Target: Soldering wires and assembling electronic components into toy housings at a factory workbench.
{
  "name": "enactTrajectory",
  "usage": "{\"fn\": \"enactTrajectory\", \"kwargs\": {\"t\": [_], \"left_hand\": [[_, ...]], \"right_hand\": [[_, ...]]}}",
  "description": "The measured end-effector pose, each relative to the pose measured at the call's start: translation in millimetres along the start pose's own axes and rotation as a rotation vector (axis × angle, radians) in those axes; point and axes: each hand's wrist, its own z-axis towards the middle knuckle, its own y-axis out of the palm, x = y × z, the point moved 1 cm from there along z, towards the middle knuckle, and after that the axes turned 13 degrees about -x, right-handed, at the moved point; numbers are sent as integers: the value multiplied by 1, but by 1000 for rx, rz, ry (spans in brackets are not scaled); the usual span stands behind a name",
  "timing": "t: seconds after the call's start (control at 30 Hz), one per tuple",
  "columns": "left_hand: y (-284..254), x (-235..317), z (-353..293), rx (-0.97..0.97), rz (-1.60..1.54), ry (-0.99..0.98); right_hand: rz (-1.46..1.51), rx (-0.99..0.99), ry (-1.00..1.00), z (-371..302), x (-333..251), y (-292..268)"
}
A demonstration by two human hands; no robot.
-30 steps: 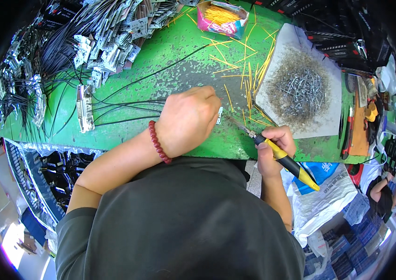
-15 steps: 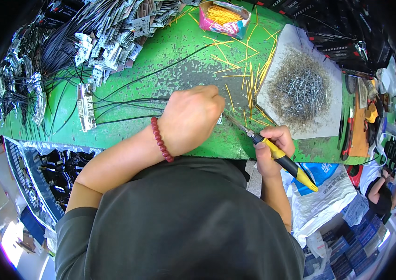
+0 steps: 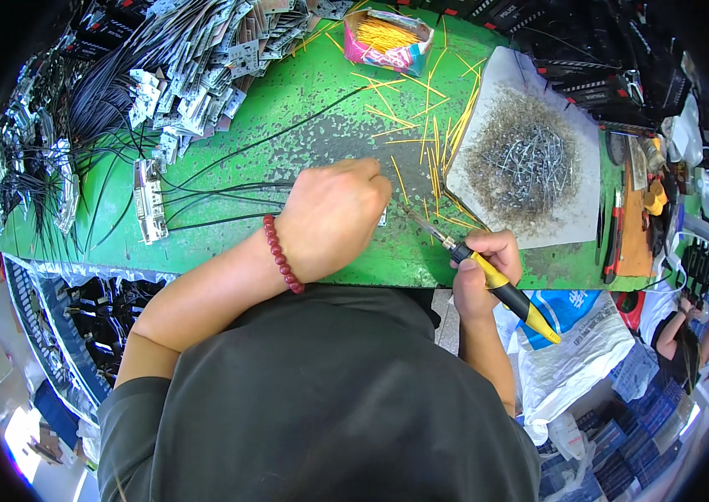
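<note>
My left hand (image 3: 333, 219) is closed, knuckles up, low over the green bench, a red bead bracelet at its wrist. Its fingertips and whatever they pinch are hidden. Several black wires (image 3: 229, 186) run in under it from the left, and a small pale edge like a circuit board (image 3: 383, 218) peeks out at its right side. In my right hand (image 3: 486, 269) is a soldering iron (image 3: 511, 293) with a yellow and black handle, gripped like a pen. The iron's tip points left, a short gap from the pale edge. A metal-looking block (image 3: 150, 201) lies across the wires at left.
Piled circuit boards (image 3: 204, 75) with black wires cover the far left. Thin yellow strips (image 3: 436, 159) lie scattered near an open box (image 3: 388, 54) of them. A pale sheet (image 3: 568, 230) bears metal clippings. Tools (image 3: 614, 230) line the right edge; a co-worker (image 3: 685, 343) is beyond.
The whole view has shifted slightly left. Relative to the bench, the soldering iron's tip has drawn a little to the right, away from the pale edge. My left hand stays nearly in place.
</note>
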Motion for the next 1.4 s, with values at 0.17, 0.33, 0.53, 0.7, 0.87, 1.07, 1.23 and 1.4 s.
{"fn": "enactTrajectory", "kwargs": {"t": [0.17, 0.33, 0.53, 0.7, 0.87, 1.07, 1.23, 1.4], "left_hand": [[-1, 1, -1, 10, 12, -8], [0, 2, -1, 50, 51, 19], [1, 2, -4, 91, 75, 33], [0, 2, -6, 113, 65, 33], [1, 1, -7, 128, 40, 29], [1, 0, -14, 275, -15, 197], [6, -5, -28, 203, 40, 262], [8, -6, -30, 179, 168, 285]], "right_hand": [[-14, 32, -8, 1, -2, 2], [0, 40, -11, -1, -1, 2], [-15, 28, -17, 0, -2, 2], [18, 28, -18, -1, 0, 3], [31, 44, 5, 0, -2, 5], [24, 49, 1, 1, -2, 5], [29, 1, 27, 3, -4, 3], [40, 14, 12, 4, -2, 4]]}}
